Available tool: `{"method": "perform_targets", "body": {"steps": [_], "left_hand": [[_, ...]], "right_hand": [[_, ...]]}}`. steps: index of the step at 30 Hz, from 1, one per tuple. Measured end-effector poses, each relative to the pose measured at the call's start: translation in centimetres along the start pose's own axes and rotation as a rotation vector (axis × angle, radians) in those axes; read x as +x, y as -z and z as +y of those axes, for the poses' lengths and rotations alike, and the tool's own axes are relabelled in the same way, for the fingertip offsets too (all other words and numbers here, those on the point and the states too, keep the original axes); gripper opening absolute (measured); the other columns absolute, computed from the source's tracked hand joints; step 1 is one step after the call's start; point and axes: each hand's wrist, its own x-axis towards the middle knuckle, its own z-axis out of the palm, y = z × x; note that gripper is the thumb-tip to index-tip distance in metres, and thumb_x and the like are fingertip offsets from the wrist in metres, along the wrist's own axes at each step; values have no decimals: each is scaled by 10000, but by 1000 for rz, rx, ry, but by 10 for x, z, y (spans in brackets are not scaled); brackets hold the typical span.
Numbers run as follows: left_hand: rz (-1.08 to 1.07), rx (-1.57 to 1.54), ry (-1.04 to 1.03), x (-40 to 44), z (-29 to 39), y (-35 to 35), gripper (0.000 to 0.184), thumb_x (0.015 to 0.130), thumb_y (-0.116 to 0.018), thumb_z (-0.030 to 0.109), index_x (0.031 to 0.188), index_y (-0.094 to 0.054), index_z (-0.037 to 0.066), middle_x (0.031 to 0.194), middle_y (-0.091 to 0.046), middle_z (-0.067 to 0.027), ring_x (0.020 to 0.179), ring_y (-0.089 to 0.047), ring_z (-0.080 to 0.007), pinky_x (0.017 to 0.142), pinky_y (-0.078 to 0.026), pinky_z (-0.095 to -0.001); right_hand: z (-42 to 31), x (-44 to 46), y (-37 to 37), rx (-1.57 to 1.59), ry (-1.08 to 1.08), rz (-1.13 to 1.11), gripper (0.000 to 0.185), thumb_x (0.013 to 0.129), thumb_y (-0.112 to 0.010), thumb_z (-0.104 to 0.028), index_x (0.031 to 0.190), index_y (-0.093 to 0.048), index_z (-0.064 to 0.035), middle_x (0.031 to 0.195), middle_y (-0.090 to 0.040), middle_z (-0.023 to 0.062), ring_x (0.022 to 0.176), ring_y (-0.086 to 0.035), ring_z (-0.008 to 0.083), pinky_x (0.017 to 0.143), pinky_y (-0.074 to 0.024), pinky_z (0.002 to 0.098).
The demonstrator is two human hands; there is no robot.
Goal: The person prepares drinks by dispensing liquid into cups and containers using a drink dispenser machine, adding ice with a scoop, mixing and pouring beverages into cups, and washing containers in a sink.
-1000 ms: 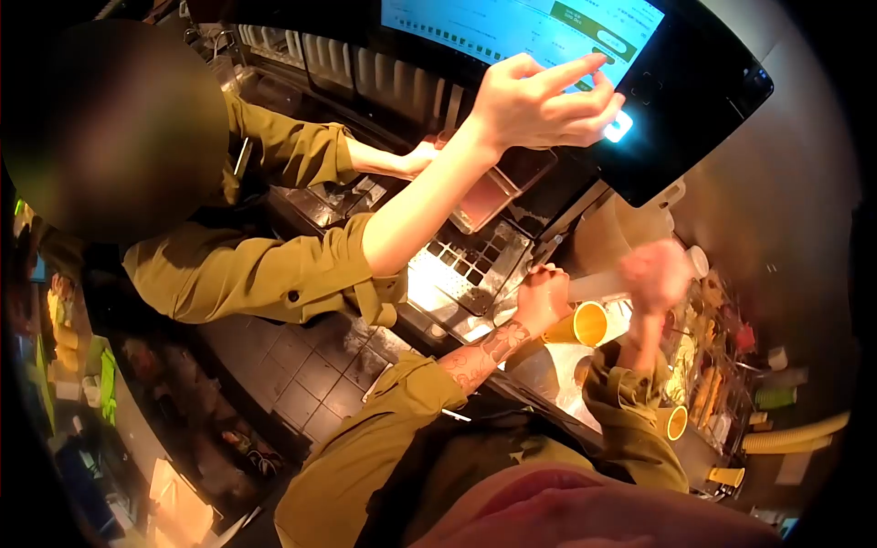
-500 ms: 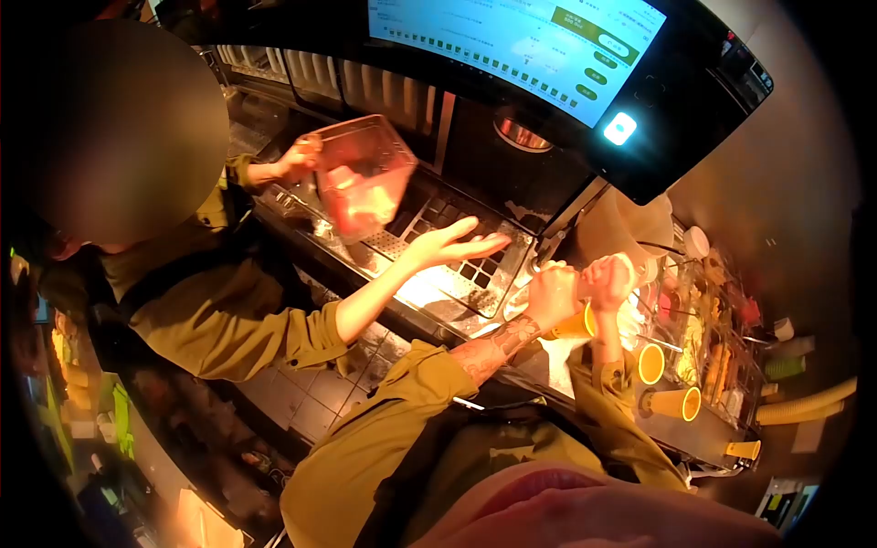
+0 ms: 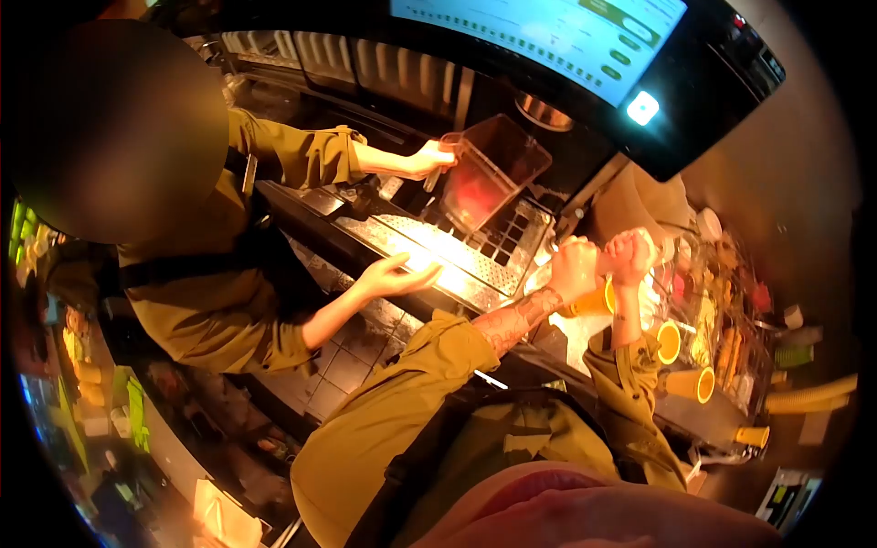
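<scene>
My left hand (image 3: pixel 575 268), on the tattooed arm, is closed beside my right hand (image 3: pixel 631 256), also closed. The two fists are almost together over the counter; what they grip is mostly hidden by the fingers. Just below them is a yellow-rimmed cup (image 3: pixel 592 301), partly covered by my left hand and wrist. Two more yellow-rimmed cups, one upper (image 3: pixel 669 343) and one lower (image 3: pixel 692 384), stand to the right of my right forearm.
A co-worker at the left holds a clear container (image 3: pixel 493 173) over a grated metal counter (image 3: pixel 429 251), the other hand open. A lit screen (image 3: pixel 557 41) hangs above. Food containers (image 3: pixel 722 333) line the right side; a small yellow cup (image 3: pixel 752 437) lies lower right.
My right hand has come left and down against my left hand. The co-worker's hand has left the screen, and the clear container was lifted left, then moved back right. The view has shifted slightly.
</scene>
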Motion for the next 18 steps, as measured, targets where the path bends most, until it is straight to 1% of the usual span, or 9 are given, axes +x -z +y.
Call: {"method": "perform_targets", "body": {"steps": [1, 2, 4, 6, 8, 12, 15, 16, 18], "left_hand": [[41, 2, -9, -1, 0, 0, 267, 526, -728, 224, 678, -621, 32, 740, -603, -126, 784, -605, -295, 703, -513, -366], [42, 3, -25, -2, -2, -2, 256, 527, -726, 223, 664, -618, 35, 746, -607, -127, 776, -607, -292, 704, -512, -362], [30, 20, -55, -2, -4, -5, 228, 538, -724, 217, 652, -622, 48, 742, -627, -124, 751, -614, -286, 715, -504, -355], [-6, 59, -132, -1, -6, -4, 213, 546, -718, 213, 652, -624, 54, 717, -631, -111, 740, -616, -279, 728, -498, -352], [0, 74, -111, -2, 3, 7, 210, 547, -716, 217, 650, -625, 58, 701, -629, -105, 740, -617, -275, 734, -495, -353], [-32, 73, -93, -1, 3, 5, 188, 542, -690, 210, 635, -639, 55, 730, -641, -110, 782, -609, -252, 767, -478, -330], [-5, 53, -108, 0, 3, 3, 187, 538, -696, 202, 637, -638, 54, 726, -640, -115, 779, -610, -257, 769, -476, -336], [22, -30, -74, -1, 5, 7, 195, 538, -708, 201, 641, -636, 52, 719, -637, -123, 791, -615, -263, 773, -476, -345], [-25, -91, -123, 1, -2, 7, 284, 548, -740, 234, 745, -661, 46, 761, -647, -126, 797, -626, -293, 787, -488, -365]], "right_hand": [[-3, -2, -4, -1, -4, -8, 173, 933, -485, -193, 827, -474, -57, 681, -476, 66, 541, -430, 157, 528, -398, 292], [-6, -4, -5, -17, 20, -66, 185, 929, -490, -191, 814, -472, -47, 659, -471, 70, 530, -423, 158, 526, -396, 291], [-10, -7, -12, -59, 31, -36, 232, 924, -496, -201, 772, -466, -28, 612, -457, 77, 514, -419, 164, 520, -390, 294], [-11, -8, -14, -77, 41, -9, 231, 921, -492, -193, 768, -462, -22, 614, -476, 96, 510, -436, 174, 527, -399, 301], [-6, -6, -9, -4, 58, -42, 215, 927, -504, -137, 761, -471, -4, 607, -484, 94, 503, -458, 172, 497, -406, 296], [-3, -6, -5, -3, 57, -30, 216, 923, -515, -140, 760, -470, -5, 609, -489, 96, 504, -462, 169, 493, -407, 298], [-1, -4, -3, -5, 76, -21, 212, 923, -523, -144, 770, -470, -8, 609, -492, 94, 503, -465, 164, 487, -406, 290], [-1, -4, -3, 3, 84, -21, 210, 924, -526, -147, 774, -470, -10, 609, -493, 92, 503, -466, 162, 484, -405, 286], [1, -1, -5, 8, 96, -11, 209, 925, -532, -153, 780, -471, -16, 608, -496, 85, 501, -470, 158, 481, -405, 280]]}}
